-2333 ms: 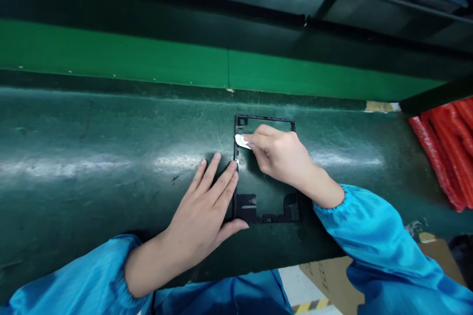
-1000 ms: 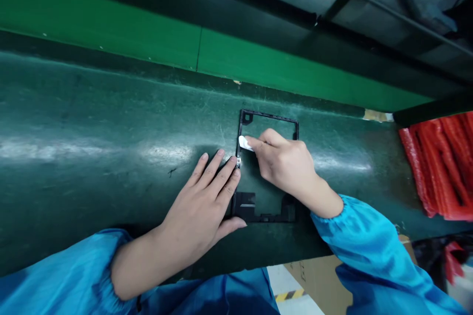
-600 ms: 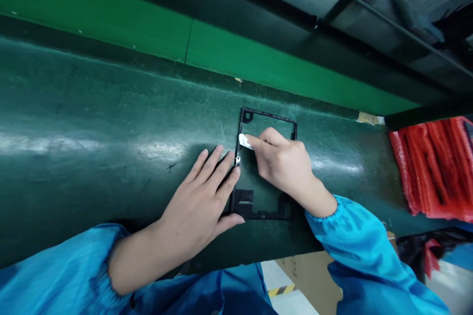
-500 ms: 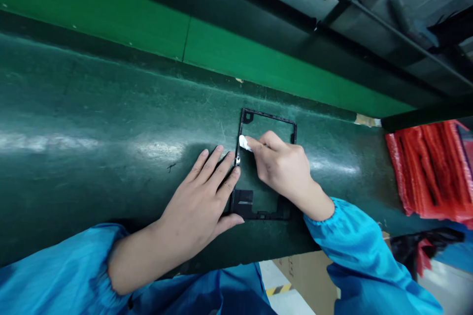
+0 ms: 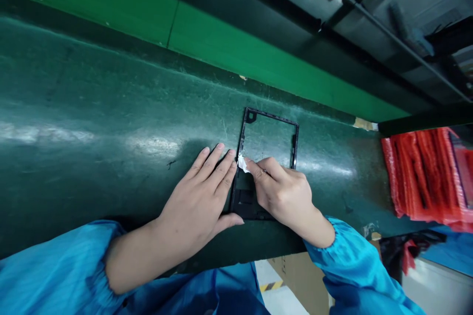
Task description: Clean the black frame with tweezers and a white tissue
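A thin black rectangular frame (image 5: 291, 130) lies flat on the dark green belt (image 5: 111, 123). My left hand (image 5: 195, 202) rests flat beside the frame's left edge, fingers stretched out and fingertips against that edge. My right hand (image 5: 283, 192) lies over the frame's lower half, fingers pinched on a small white piece (image 5: 241, 163) pressed against the left edge of the frame, right by my left fingertips. The frame's lower right corner is hidden under my right hand.
A bright green rail (image 5: 229, 49) runs along the far side of the belt, with a dark metal rack (image 5: 369, 15) behind it. A stack of red bubble-wrap bags (image 5: 424, 172) lies at the right. A cardboard box (image 5: 291, 275) shows below the belt's near edge.
My right hand has slid the white piece down the frame's left edge, toward me, until it sits by my left fingertips. My left hand has stayed put. The view has swung slightly.
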`<action>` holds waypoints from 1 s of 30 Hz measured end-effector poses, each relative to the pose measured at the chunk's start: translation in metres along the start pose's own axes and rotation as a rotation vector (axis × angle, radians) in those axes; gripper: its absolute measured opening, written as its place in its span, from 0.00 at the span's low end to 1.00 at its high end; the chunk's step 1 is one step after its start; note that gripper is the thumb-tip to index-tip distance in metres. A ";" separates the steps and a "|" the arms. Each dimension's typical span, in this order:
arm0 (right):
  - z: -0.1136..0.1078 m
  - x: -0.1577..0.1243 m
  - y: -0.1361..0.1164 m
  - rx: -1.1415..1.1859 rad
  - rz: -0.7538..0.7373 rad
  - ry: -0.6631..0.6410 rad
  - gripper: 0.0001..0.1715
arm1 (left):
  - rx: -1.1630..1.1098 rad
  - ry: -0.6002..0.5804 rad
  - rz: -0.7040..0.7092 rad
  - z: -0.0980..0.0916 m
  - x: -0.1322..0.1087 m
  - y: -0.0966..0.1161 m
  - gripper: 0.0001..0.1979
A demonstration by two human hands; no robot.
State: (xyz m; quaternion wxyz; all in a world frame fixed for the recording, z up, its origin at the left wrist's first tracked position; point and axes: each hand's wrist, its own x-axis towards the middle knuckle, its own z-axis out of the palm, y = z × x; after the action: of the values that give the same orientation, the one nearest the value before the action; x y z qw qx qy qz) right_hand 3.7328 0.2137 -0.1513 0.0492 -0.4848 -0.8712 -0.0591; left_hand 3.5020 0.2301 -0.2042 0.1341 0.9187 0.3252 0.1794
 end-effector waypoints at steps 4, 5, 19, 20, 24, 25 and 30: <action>-0.006 -0.008 -0.009 -0.011 -0.037 -0.025 0.21 | 0.002 -0.011 0.004 -0.001 0.001 0.000 0.53; -0.007 -0.011 -0.012 -0.010 -0.041 -0.032 0.21 | 0.001 -0.010 0.001 -0.001 0.001 0.000 0.53; -0.001 -0.014 -0.015 0.043 -0.007 0.019 0.21 | 0.022 -0.027 0.005 -0.005 0.003 0.000 0.49; -0.002 -0.018 -0.018 0.056 -0.018 0.010 0.21 | 0.018 -0.031 0.003 -0.006 0.002 0.000 0.49; -0.006 -0.030 -0.027 0.110 -0.050 0.005 0.20 | -0.008 -0.025 -0.005 -0.006 0.002 0.000 0.47; -0.006 -0.031 -0.028 0.116 -0.056 0.003 0.19 | -0.015 -0.024 -0.008 -0.006 0.001 -0.001 0.47; -0.008 -0.032 -0.027 0.130 -0.058 -0.016 0.19 | -0.061 -0.044 -0.032 -0.007 0.003 -0.004 0.52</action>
State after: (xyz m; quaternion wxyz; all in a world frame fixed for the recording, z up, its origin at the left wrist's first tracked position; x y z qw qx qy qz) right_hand 3.7270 0.1715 -0.1493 0.0721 -0.4556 -0.8873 0.0002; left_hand 3.4992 0.2362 -0.1982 0.1722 0.9125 0.3314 0.1669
